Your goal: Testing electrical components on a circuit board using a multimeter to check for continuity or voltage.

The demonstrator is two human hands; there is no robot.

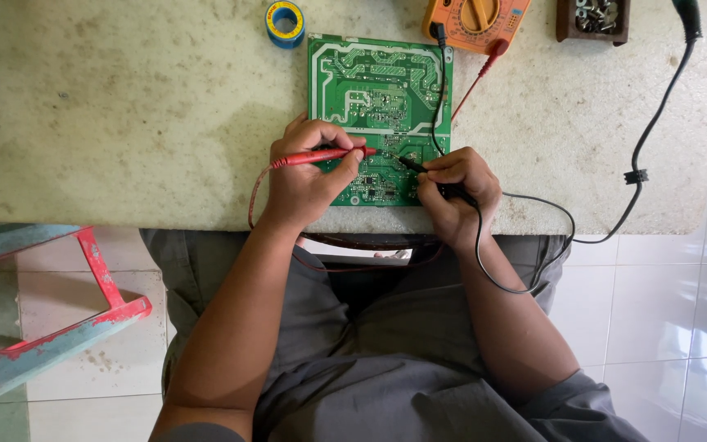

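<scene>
A green circuit board lies on the pale stone table, solder side up. My left hand grips a red test probe whose tip touches the board near its lower middle. Just to the right, my right hand holds a black test probe with its tip on the board close to the red one. Both probe leads run back to an orange multimeter at the table's far edge.
A blue and yellow roll of tape sits left of the board's top. A brown box of metal parts stands at the far right. A black cable crosses the right of the table. A red and teal stool is at lower left.
</scene>
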